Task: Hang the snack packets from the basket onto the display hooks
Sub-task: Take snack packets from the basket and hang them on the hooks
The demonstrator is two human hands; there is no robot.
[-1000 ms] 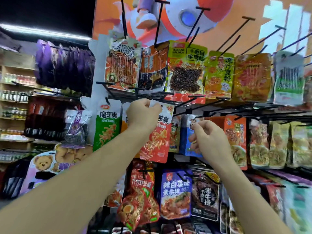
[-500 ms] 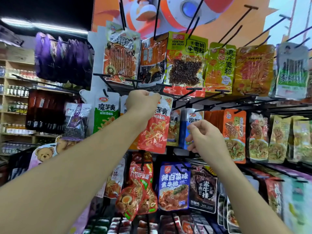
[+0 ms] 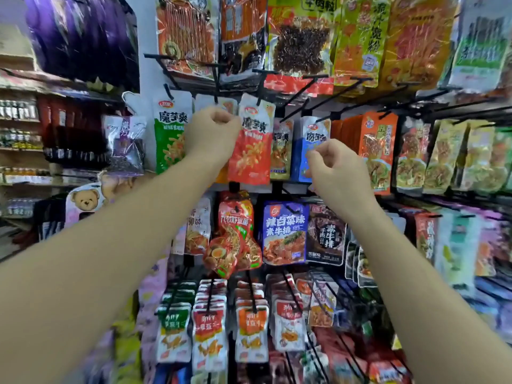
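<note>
A red snack packet (image 3: 253,145) hangs on a black display hook (image 3: 260,99) in the middle row, between a green packet (image 3: 170,134) and a narrow orange one (image 3: 282,148). My left hand (image 3: 212,134) is raised at the red packet's upper left edge; its curled fingers pinch that edge. My right hand (image 3: 338,169) is held up lower and to the right, in front of a blue packet (image 3: 310,145). Its fingers are curled and hold nothing. The basket is out of view.
Rows of hooks full of packets cover the rack above, below and to the right. Long bare hook ends (image 3: 318,87) stick out towards me between the top and middle rows. Purple bags (image 3: 80,37) and shop shelves (image 3: 22,128) lie to the left.
The view has tilted down and come closer to the rack. My left hand has slid from the red packet's top to its left edge, and the packet hangs straighter. My right hand stays roughly where it was.
</note>
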